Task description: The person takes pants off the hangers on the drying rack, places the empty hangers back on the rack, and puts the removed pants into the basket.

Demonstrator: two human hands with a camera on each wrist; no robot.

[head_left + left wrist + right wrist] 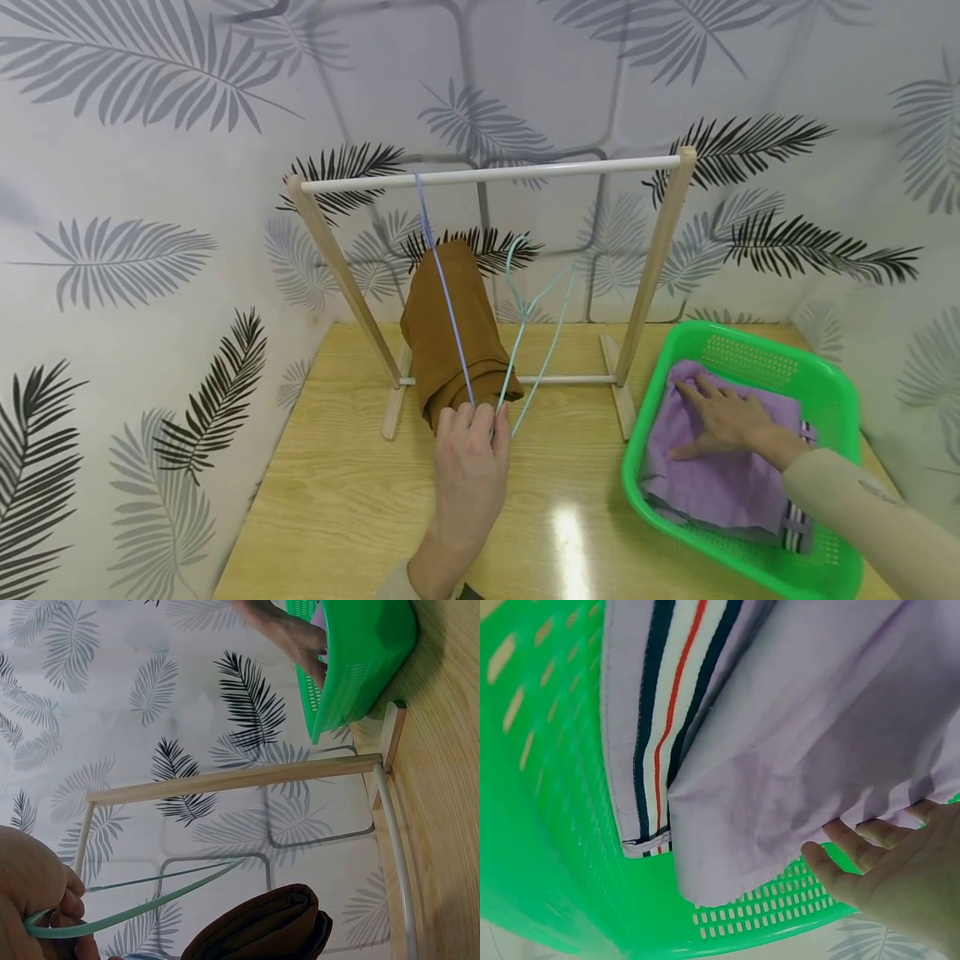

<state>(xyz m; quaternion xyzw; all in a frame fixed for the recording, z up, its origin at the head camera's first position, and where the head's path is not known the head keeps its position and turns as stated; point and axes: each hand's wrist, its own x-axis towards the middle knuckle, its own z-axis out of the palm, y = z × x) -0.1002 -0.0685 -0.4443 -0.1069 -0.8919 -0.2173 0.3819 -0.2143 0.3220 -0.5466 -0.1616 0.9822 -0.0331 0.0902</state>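
Note:
My left hand (471,467) grips a thin mint-green clothes hanger (150,904), its hook pointing up toward the rack in the head view. Just behind that hand, a folded brown garment (474,292) hangs on a blue hanger (422,202) hooked over the white bar (540,172). Over on the right, my right hand (720,417) rests with spread fingers on a folded purple garment (731,492). That garment lies in a green plastic basket (836,392). Dark, white and red striped trim (675,712) runs along one piece of the purple cloth.
The small wooden rack stands on a wood-grain table (345,500), its right post (656,258) between the brown garment and the basket. A wall with a leaf pattern (127,150) rises close behind and to the left.

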